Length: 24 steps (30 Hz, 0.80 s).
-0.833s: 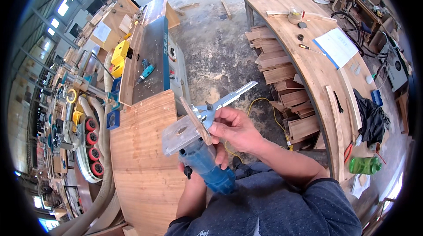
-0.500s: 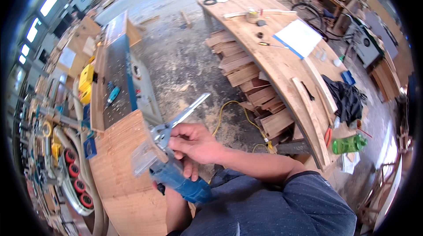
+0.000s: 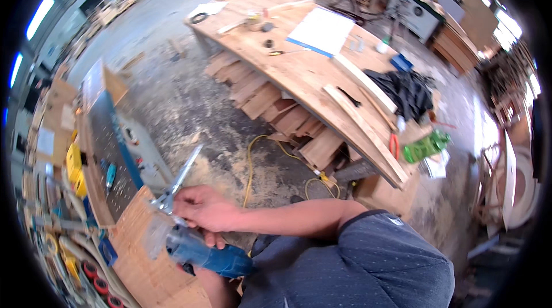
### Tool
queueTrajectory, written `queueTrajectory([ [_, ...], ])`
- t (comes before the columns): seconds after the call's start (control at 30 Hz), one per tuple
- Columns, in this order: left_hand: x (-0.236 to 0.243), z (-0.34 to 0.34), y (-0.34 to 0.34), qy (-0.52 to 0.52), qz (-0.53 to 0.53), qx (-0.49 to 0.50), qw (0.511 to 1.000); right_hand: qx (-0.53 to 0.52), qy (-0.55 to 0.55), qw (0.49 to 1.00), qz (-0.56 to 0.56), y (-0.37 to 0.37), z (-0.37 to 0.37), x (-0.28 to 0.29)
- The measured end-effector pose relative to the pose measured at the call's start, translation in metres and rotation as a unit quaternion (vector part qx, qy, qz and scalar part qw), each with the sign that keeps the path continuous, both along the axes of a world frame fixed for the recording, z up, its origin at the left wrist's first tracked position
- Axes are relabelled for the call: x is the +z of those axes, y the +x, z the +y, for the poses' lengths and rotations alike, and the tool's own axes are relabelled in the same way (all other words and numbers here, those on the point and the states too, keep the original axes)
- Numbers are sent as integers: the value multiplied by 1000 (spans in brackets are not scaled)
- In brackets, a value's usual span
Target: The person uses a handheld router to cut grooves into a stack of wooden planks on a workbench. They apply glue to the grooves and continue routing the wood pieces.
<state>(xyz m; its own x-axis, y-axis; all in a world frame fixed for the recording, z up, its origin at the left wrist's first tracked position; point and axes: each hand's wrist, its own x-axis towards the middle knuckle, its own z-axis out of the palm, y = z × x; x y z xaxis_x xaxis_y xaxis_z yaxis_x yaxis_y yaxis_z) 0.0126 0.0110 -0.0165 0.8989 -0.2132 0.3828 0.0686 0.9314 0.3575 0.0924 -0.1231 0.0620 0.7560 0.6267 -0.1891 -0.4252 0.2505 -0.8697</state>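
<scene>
My left hand (image 3: 214,239) is wrapped round the body of a blue trim router (image 3: 210,256), with much of the hand hidden under it. The router lies tilted close to my front, and its clear plastic base (image 3: 156,238) faces away from me, to the left. My right hand (image 3: 202,207) is closed on a metal edge guide (image 3: 183,173) at the router's base end; its long straight bar sticks out up and to the right. Beneath and beside the router is a wooden board (image 3: 129,233).
A long wooden workbench (image 3: 253,38) at the right carries white paper, wood strips, a black plastic bag and a green bottle (image 3: 426,147). Stacked planks (image 3: 259,92) sit under it. A yellow cord (image 3: 249,164) crosses the dusty floor. At left, a machine table (image 3: 109,141) holds a teal tool.
My view has swung to the right, so the workbench sits further left in it. Both hands keep hold of the router and its edge guide.
</scene>
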Motion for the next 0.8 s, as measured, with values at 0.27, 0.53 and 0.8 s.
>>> queueTrajectory([
  [0.27, -13, 3, 4, 43, 19, -7, 999, -30, 94, 995, -9, -4, -24, 0],
  [0.53, -8, -15, 15, 88, 28, -37, 995, -113, 60, 990, -51, 3, -37, -24],
  [0.8, 2, -39, 38, 184, 50, -56, 980, -156, -60, 972, -167, 15, -119, -28],
])
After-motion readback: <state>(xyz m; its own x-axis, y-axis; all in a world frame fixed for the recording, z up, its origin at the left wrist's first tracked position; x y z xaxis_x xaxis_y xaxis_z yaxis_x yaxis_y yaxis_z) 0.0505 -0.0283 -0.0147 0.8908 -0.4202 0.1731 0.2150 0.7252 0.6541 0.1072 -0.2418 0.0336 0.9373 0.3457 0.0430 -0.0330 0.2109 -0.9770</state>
